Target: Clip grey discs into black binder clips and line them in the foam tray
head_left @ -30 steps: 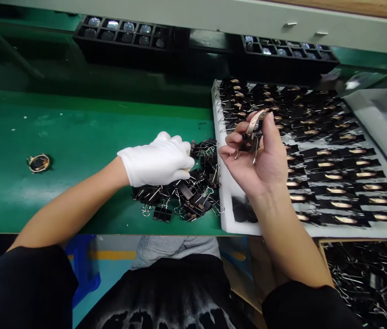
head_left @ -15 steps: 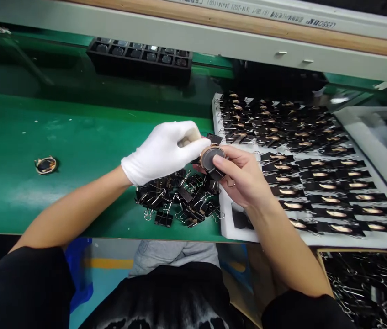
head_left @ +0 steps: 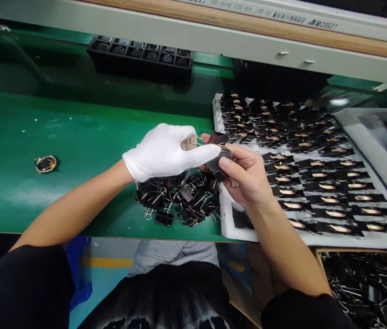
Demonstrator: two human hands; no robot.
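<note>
My left hand (head_left: 169,151), in a white glove, touches the round watch case (head_left: 219,160) with its thumb; its fingers curl near the wire handle of a black binder clip (head_left: 218,138) on the case's upper edge. My bare right hand (head_left: 248,176) grips the case, its thumb on the dark round face. A second black clip (head_left: 220,175) sits at the case's lower edge. Below both hands lies a pile of black binder clips (head_left: 182,198). Another gold-rimmed watch case (head_left: 46,164) rests at the left on the green mat (head_left: 87,137).
A white foam tray (head_left: 229,219) at the right holds several rows of clipped cases. At the back stands a black compartment box (head_left: 138,61) with dark round pieces. A box of binder clips (head_left: 371,288) is at the lower right. A grey shelf beam (head_left: 179,34) crosses above.
Both hands and the case have shifted slightly right. My left thumb reaches further over the case's face, and the upper clip's wire handle now shows by my left fingers.
</note>
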